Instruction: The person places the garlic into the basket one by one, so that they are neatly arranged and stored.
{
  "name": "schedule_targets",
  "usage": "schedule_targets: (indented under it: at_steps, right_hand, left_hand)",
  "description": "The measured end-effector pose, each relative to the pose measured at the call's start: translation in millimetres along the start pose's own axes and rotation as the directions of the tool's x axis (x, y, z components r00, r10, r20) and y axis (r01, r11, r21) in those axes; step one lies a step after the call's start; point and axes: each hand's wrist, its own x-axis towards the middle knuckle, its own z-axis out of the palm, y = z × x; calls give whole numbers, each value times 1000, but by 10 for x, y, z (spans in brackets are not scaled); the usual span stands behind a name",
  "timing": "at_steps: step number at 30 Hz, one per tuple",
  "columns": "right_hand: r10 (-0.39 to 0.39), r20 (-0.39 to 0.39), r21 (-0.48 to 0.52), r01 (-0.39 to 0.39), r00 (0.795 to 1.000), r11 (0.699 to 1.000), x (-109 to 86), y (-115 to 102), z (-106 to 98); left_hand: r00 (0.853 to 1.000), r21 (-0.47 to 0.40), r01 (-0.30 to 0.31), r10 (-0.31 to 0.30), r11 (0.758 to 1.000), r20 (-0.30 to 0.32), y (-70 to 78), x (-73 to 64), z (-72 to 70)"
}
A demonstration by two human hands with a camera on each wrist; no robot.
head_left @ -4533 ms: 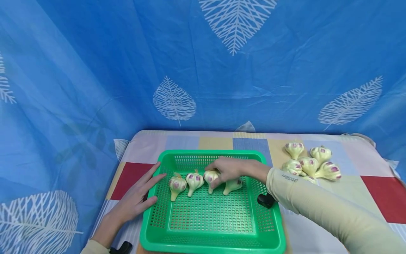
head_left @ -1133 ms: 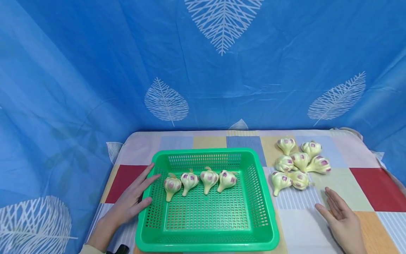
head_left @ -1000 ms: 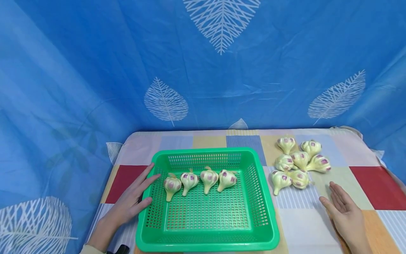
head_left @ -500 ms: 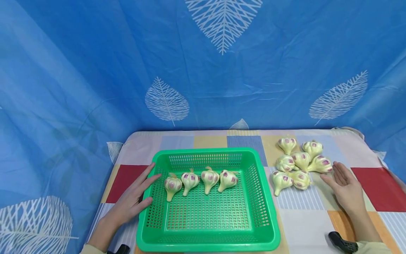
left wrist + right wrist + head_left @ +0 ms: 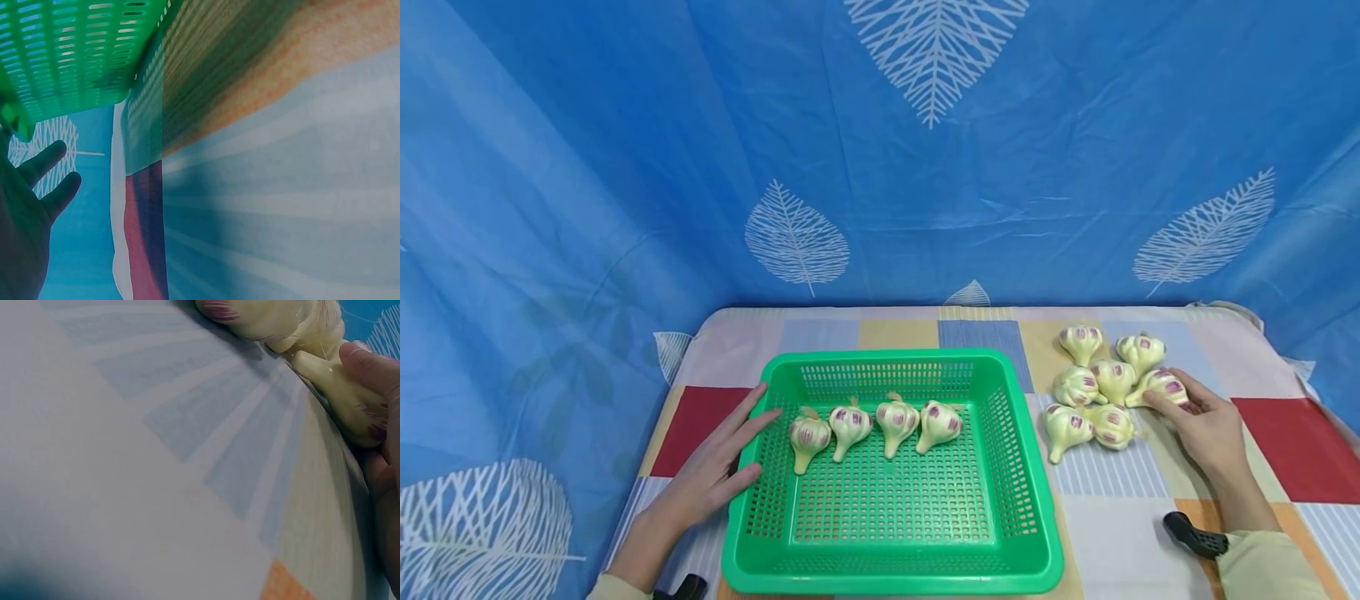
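My right hand (image 5: 1213, 433) has its thumb and fingers round the rightmost garlic bulb (image 5: 1161, 382) of a pile on the table. In the right wrist view, the thumb lies on top of this bulb (image 5: 353, 406), whose stem points into the pile. My left hand (image 5: 703, 479) rests against the left rim of a green plastic basket (image 5: 891, 582), its fingers straight and spread. Inside that basket several garlic bulbs stand in a row, among them one at the left end (image 5: 809, 437) and one at the right end (image 5: 939, 425).
Other garlic bulbs (image 5: 1067, 427) lie close together right of the basket. A patchwork cloth (image 5: 1120, 533) covers the table. Behind and to the left hangs a blue curtain (image 5: 895, 167) with white leaf prints.
The right hand has left the basket, moved right and forward to the pile, and its fingers have closed round a garlic bulb there. The left hand has stayed at the basket's rim.
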Motion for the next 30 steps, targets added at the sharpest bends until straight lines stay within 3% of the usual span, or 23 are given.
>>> schedule_targets:
  at_steps: [13,18,21,30]
  right_hand:
    - [63,-26,-1,-63,998,998,-27,19,-39]
    - [59,-58,50,-56,997,997,-60,-56,-108]
    - [32,-57,51,-29,998,998,-93,-157,-155]
    - [-145,17,-14,145,989,989,-180,-610,-299]
  left_hand:
    - [1000,-3,-24,24,1000,-5,-7,9,14]
    - [1000,-3,-26,26,1000,-6,-13,11,17]
    - [1000,-7,-30,30,1000,-7,-14,4,14]
    - [1000,-5,-23,23,1000,-8,-1,5,1]
